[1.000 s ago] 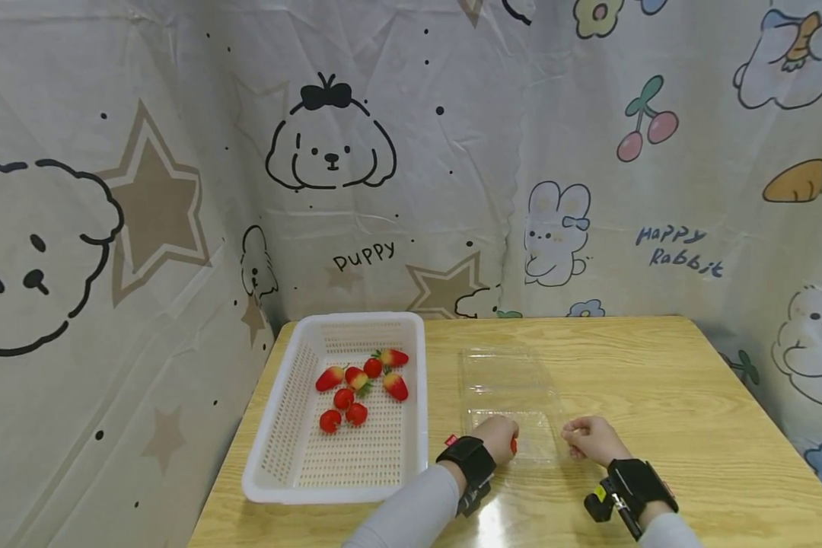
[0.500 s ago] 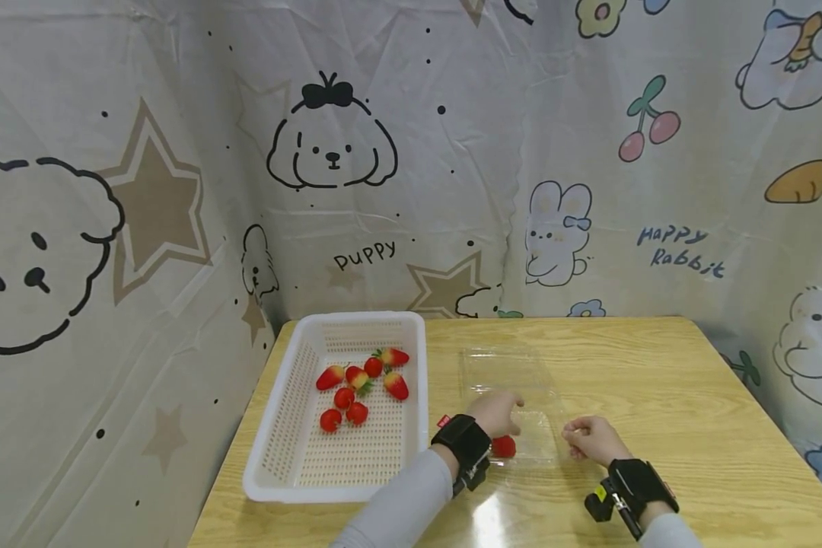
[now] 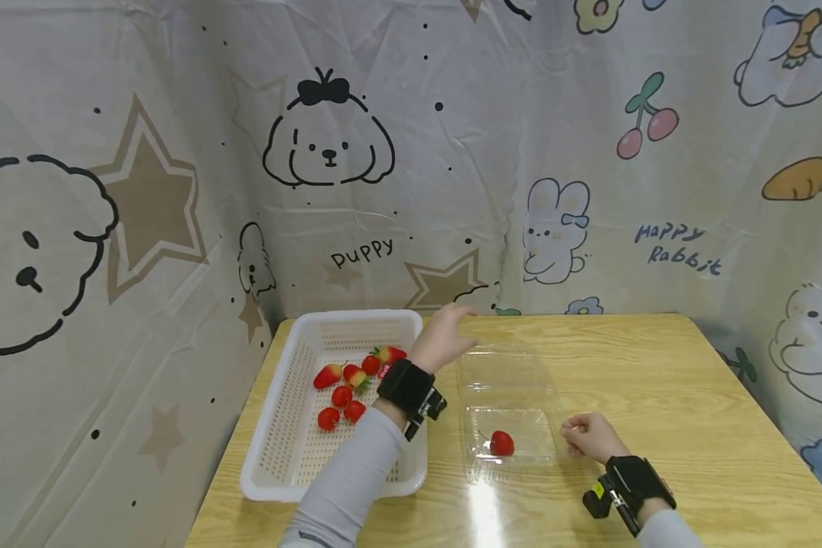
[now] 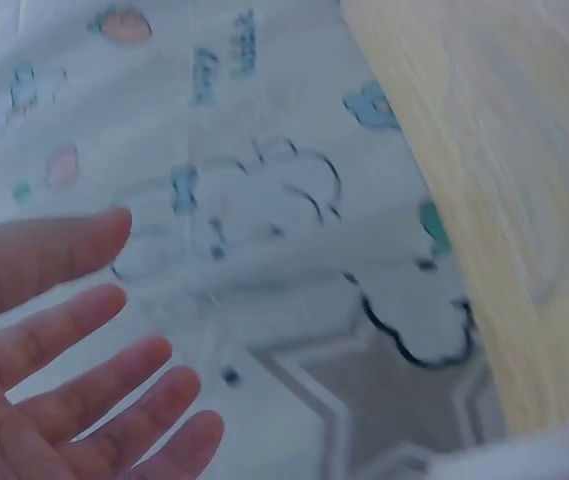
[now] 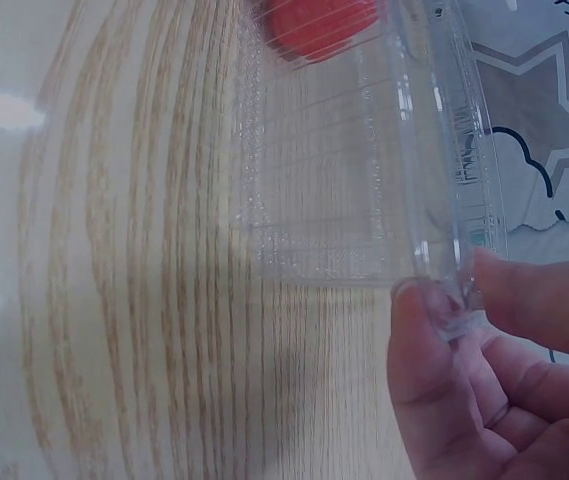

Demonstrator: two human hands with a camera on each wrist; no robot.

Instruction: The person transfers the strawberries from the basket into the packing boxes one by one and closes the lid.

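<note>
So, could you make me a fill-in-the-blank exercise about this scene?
1. In the head view, the clear plastic container lies to the ____ of the white basket.
2. The cherry inside the container is coloured ____.
3. The left hand holds ____.
4. The right hand pinches the container between finger and ____.

Missing words: right; red; nothing; thumb.

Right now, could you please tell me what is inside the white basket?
The white basket shows three strawberries and four round red fruits. The left sleeve and wristband cover part of its right side; anything beneath is hidden.
</note>
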